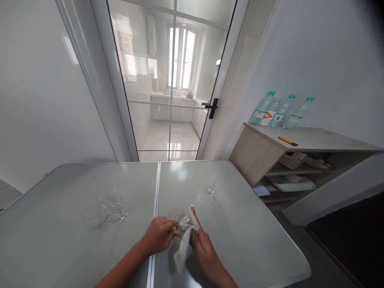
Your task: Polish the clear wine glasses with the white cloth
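My left hand (pixel 162 234) is closed, pinching the stem end of a small clear stemmed glass (pixel 182 227) near the middle seam of the table. A white cloth (pixel 183 250) is in my right hand (pixel 203 245), with its thumb raised and covered by cloth. The cloth lies against the glass's bowl and hangs down below it. Part of the glass is hidden by the cloth and my fingers. Several clear stemmed glasses (pixel 116 204) are grouped on the left side of the table. Another stemmed glass (pixel 212 190) stands apart toward the right.
The pale table (pixel 75 256) has a metal strip down its middle. A glass door (pixel 150 132) with a black handle (pixel 213 108) is beyond it. At right, a wooden shelf unit (pixel 261 154) bears several plastic bottles (pixel 295 116) and a yellow-red stick-like packet (pixel 288 141).
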{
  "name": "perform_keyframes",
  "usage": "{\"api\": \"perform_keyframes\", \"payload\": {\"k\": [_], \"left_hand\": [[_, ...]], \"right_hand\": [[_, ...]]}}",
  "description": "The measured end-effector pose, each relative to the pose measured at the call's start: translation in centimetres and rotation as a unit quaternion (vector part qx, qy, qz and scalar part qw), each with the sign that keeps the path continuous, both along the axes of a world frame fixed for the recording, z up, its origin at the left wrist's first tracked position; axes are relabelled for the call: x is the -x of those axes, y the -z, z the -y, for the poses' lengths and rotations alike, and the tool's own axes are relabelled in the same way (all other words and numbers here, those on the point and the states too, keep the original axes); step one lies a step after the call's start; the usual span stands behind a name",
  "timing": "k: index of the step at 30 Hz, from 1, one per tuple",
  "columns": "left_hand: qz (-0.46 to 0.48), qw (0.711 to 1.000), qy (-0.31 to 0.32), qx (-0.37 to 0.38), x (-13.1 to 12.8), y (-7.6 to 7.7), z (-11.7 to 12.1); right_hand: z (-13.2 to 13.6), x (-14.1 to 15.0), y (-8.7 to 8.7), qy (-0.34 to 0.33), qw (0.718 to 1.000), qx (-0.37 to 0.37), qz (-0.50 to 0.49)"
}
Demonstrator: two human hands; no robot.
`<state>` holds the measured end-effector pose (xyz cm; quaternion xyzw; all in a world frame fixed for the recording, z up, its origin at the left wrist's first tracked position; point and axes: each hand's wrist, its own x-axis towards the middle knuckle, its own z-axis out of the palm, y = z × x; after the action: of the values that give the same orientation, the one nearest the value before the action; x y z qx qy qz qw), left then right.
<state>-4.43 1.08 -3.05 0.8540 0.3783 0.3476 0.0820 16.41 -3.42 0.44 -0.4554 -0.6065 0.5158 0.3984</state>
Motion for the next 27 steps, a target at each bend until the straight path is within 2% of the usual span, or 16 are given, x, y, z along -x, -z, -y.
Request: {"api": "perform_keyframes", "payload": {"k": [4,9,11,13,15,16,17,19,21,22,25,27], "left_hand": [[0.065,0.994,0.012,0.090,-0.9,0.2,0.5],[0.137,0.956,0.027,0.257,-0.7,-0.9,0.3],[0.175,0.912,0.067,0.364,-0.1,-1.4,0.0],[0.208,0.834,0.121,0.496,0.2,-1.8,-0.3],[0.222,0.759,0.161,0.591,0.2,-1.9,-0.3],[0.227,0.739,0.169,0.611,0.0,-1.9,-0.3],[0.233,0.735,0.169,0.614,-0.3,-1.8,-0.2],[0.243,0.760,0.154,0.582,-1.0,-1.6,0.2],[0.235,0.821,0.123,0.505,-1.5,-1.4,0.4],[0.220,0.858,0.108,0.451,-1.6,-1.1,0.5],[0.137,0.955,0.063,0.254,-1.3,-0.3,0.4],[0.081,0.987,0.030,0.139,-0.9,0.2,0.3]], "right_hand": [[-1.6,-0.1,-1.0,-0.032,0.980,-0.119,0.158],[-2.0,-1.5,-1.3,-0.085,0.952,-0.190,0.224],[-1.8,-2.3,-0.9,-0.118,0.933,-0.248,0.232],[-1.5,-2.9,0.1,-0.146,0.914,-0.305,0.225],[-1.3,-3.1,1.2,-0.146,0.908,-0.336,0.203],[-1.1,-2.9,1.6,-0.125,0.913,-0.339,0.188],[-1.1,-2.5,1.9,-0.088,0.924,-0.330,0.172],[-1.0,-1.1,1.9,0.037,0.949,-0.278,0.143],[-1.2,0.7,1.0,0.187,0.955,-0.192,0.128],[-1.4,1.6,0.3,0.232,0.952,-0.157,0.125],[-2.1,3.5,-1.6,0.241,0.953,-0.116,0.146],[-2.7,3.5,-2.4,0.234,0.956,-0.095,0.151]]}}
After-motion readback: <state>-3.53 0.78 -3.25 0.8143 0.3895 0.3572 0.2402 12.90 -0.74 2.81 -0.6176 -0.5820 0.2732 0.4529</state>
